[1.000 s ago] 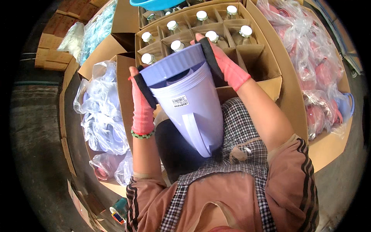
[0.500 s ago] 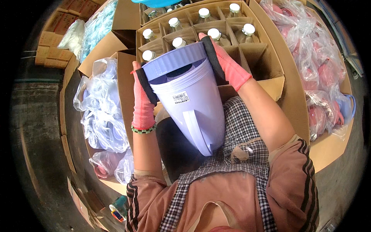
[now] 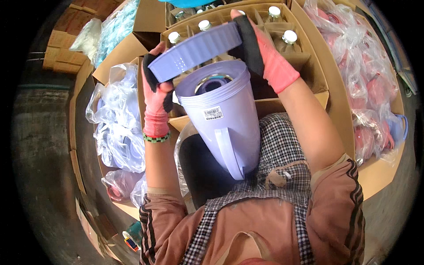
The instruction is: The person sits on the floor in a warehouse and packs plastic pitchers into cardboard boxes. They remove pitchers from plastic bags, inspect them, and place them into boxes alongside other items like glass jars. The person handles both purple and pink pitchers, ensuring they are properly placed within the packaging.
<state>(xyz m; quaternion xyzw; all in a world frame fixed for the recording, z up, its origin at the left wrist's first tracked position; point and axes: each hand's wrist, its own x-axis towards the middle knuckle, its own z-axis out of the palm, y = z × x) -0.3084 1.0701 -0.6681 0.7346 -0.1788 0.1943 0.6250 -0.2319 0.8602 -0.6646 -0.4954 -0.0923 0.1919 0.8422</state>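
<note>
A lavender plastic jug-shaped casing with a side handle, a threaded rim and a barcode sticker leans on my lap, open end away from me. Inside its mouth shows a shiny ring around a darker round opening. Just off that rim, a ribbed lavender screw cap is tilted and apart from the casing. My left hand, in a pink and black glove, is closed on the cap's left edge, with the thumb below. On the cap's right side my right hand, gloved alike, grips the edge; some of its fingers are hidden.
Ahead stands a divided carton of clear bottles with white caps. Bagged lavender parts fill a box on the left, bagged pink parts one on the right. A dark seat shows beneath the casing.
The cap has moved up and away from the casing's rim, exposing the mouth. Both hands moved with it, and the left fingers have curled around its edge.
</note>
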